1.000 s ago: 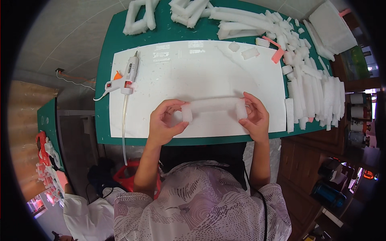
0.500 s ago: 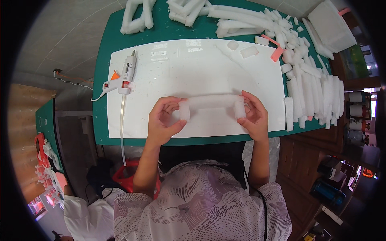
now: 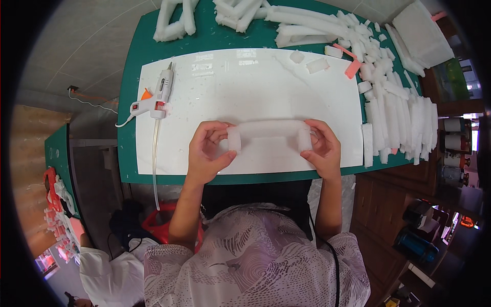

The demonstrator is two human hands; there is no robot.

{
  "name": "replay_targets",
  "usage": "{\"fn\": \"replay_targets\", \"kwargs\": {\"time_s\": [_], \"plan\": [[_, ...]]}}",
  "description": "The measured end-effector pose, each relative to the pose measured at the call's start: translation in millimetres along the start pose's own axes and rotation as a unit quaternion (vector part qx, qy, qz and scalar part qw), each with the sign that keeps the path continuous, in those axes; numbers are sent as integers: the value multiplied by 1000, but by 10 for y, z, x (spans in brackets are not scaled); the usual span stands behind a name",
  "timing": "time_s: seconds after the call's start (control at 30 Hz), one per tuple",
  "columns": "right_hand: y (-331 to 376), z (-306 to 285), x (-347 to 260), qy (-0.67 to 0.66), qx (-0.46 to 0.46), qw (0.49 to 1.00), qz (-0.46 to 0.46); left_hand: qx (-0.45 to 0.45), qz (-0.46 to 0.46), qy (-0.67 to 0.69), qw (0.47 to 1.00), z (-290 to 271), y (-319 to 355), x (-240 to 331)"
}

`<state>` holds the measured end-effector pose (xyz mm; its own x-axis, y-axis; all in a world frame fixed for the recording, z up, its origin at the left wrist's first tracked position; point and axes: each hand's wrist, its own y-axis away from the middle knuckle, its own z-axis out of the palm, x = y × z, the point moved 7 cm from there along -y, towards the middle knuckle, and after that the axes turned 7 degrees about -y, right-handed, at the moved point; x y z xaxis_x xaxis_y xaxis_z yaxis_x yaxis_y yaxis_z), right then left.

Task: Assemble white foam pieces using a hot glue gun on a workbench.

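Note:
A U-shaped piece of white foam [image 3: 271, 128], a long bar with a short block at each end, is held just above the front part of a white board [image 3: 245, 97]. My left hand [image 3: 209, 151] is closed on the left end block, thumb in front and fingers behind. On the right end block, my right hand [image 3: 326, 149] grips in the same way. To the left on the board lies a white hot glue gun [image 3: 162, 92], with a long clear glue stick [image 3: 155, 148] running out past the table's front edge.
Foam strips [image 3: 396, 123] are piled along the right of the green table [image 3: 133, 66], with small offcuts [image 3: 317, 65] and pink pieces [image 3: 352, 68] nearby. Joined foam frames [image 3: 174, 23] lie at the back. A person's white sleeve [image 3: 110, 276] shows at lower left.

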<state>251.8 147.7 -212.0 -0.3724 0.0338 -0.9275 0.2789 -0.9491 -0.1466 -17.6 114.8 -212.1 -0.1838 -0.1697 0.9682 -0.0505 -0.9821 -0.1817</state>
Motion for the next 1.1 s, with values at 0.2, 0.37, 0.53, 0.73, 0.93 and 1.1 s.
{"fn": "replay_targets", "kwargs": {"time_s": [0.2, 0.37, 0.53, 0.73, 0.93, 1.1], "plan": [[-3, -4, 13, 1, -3, 1000, 0, 2, 5, 9, 1000, 2, -3, 5], [-4, -8, 16, 9, 1, 1000, 5, 4, 6, -1, 1000, 0, -5, 8], [-2, -7, 16, 18, 5, 1000, 10, 8, -1, -6, 1000, -6, -1, 2], [-3, -13, 14, 16, 4, 1000, 9, 5, 2, -7, 1000, -9, -4, 3], [-7, -16, 18, 17, 8, 1000, 14, 3, 7, -3, 1000, -17, 2, -15], [2, -20, 18, 23, 7, 1000, 13, 4, 8, -4, 1000, -9, 6, -8]]}}
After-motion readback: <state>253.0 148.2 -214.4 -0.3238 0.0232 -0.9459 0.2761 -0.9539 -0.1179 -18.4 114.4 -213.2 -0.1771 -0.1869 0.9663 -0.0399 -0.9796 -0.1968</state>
